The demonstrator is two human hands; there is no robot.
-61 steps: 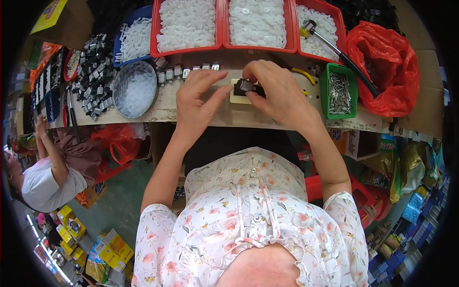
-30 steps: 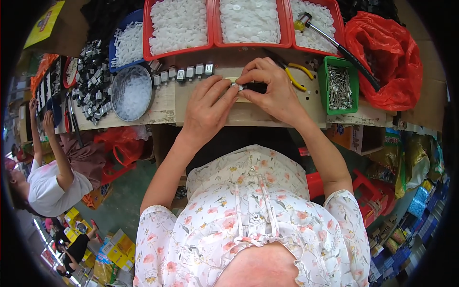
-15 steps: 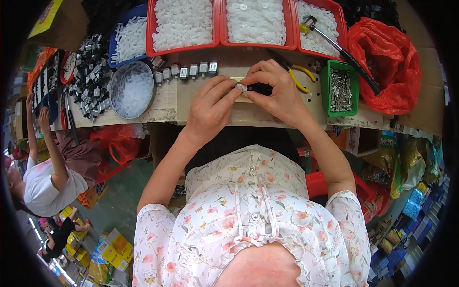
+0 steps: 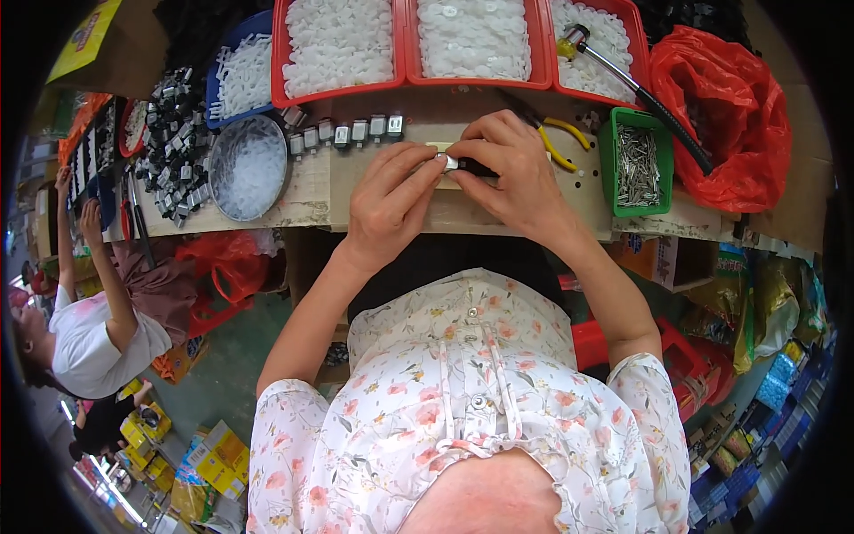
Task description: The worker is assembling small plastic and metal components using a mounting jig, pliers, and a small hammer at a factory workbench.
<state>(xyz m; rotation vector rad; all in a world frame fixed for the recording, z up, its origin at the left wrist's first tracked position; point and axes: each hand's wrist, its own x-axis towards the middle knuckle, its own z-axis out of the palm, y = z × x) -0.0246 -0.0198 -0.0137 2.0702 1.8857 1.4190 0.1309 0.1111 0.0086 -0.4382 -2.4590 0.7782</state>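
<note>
Over the bench (image 4: 302, 209), both my hands meet at a small silver-and-black part (image 4: 451, 164), which looks like a little motor. My left hand (image 4: 389, 198) pinches its silver end between thumb and fingers. My right hand (image 4: 519, 176) grips its dark end, with the thumb below and fingers above; the fingers hide much of it. Behind my fingertips lies a pale yellowish block (image 4: 438, 145). A row of similar silver parts (image 4: 359, 131) stands left of my hands. Yellow-handled pliers (image 4: 562, 142) lie just beyond my right hand.
Red trays (image 4: 340, 92) of white plastic pieces line the back. A round metal bowl (image 4: 283, 173), a pile of silver-black parts (image 4: 178, 142) and a blue tray (image 4: 213, 114) stand left. Rightward are a green bin (image 4: 608, 169), hammer (image 4: 649, 98) and red bag (image 4: 747, 116). Another person (image 4: 107, 338) works at left.
The small part has turned slightly between my fingertips, showing more of its silver side. Both hands keep nearly the same place. The other person's lower hand has shifted a little.
</note>
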